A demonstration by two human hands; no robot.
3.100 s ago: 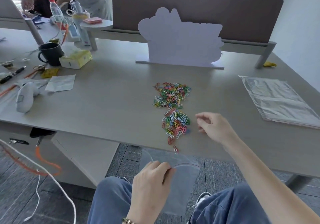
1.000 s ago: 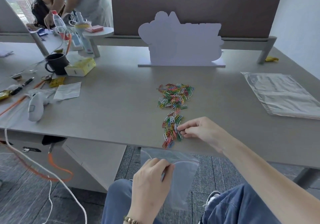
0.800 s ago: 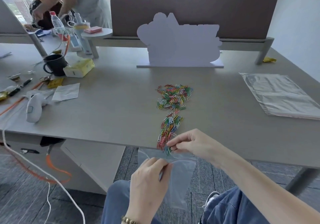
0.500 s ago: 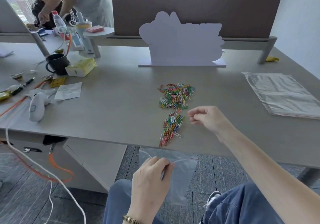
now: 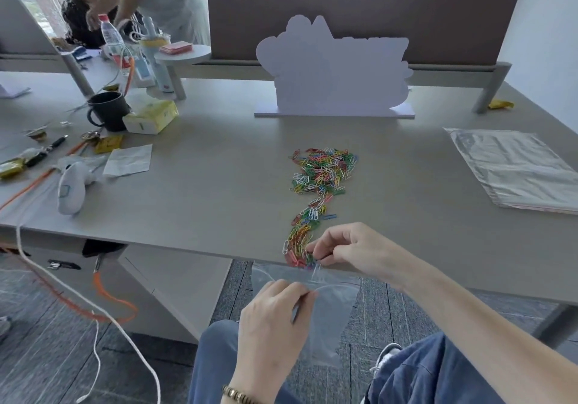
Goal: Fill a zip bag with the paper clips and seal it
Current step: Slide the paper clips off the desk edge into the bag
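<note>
A heap of coloured paper clips [image 5: 323, 169] lies on the grey desk [image 5: 219, 184], with a thin trail of clips [image 5: 301, 238] running down to the desk's front edge. My right hand [image 5: 347, 247] rests at that edge with curled fingers touching the end of the trail. Just below the edge hangs a clear zip bag [image 5: 325, 313], mouth up and open. My left hand [image 5: 275, 319] pinches the bag's near rim over my lap.
A stack of clear bags [image 5: 516, 169] lies at the right. A white cut-out stand [image 5: 334, 72] and a brown divider stand behind the clips. A black mug [image 5: 108, 111], tissue pack, pens and a white device clutter the left. Other people stand at the far left.
My right hand came back from mid-desk to the front edge, dragging the clip trail toward the bag. The left hand still holds the bag.
</note>
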